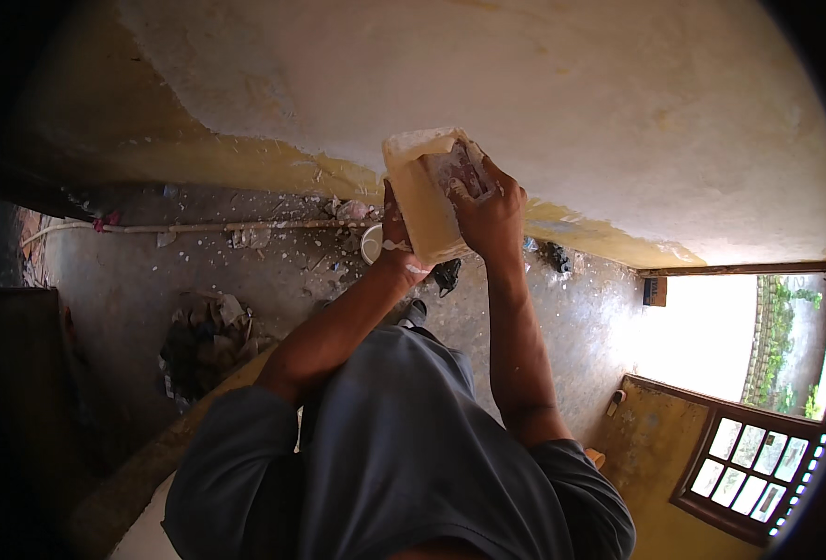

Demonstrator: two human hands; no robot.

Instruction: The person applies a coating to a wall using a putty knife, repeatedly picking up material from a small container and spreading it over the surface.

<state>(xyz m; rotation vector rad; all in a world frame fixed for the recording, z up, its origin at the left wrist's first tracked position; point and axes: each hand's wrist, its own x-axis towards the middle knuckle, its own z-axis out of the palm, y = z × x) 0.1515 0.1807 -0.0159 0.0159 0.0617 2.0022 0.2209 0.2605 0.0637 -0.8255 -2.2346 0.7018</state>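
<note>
Raised in front of me near the wall is a pale, cream-coated rectangular slab (429, 224), streaked with white material. My left hand (399, 238), smeared with white, is closed round its left side and partly hidden behind it. My right hand (492, 210) is closed on a whitish-crusted flat tool (455, 168), perhaps a scraper, against the slab's upper right part; its exact shape is unclear. A white round container (372, 245) stands on the floor beyond my left wrist.
A patchy cream and yellow wall (600, 112) fills the upper view. The speckled concrete floor (124, 271) bears a long pipe (180, 228), black plastic scraps (553, 257) and a heap of debris (206, 345). A bright doorway (702, 327) and a barred window (747, 467) are at right.
</note>
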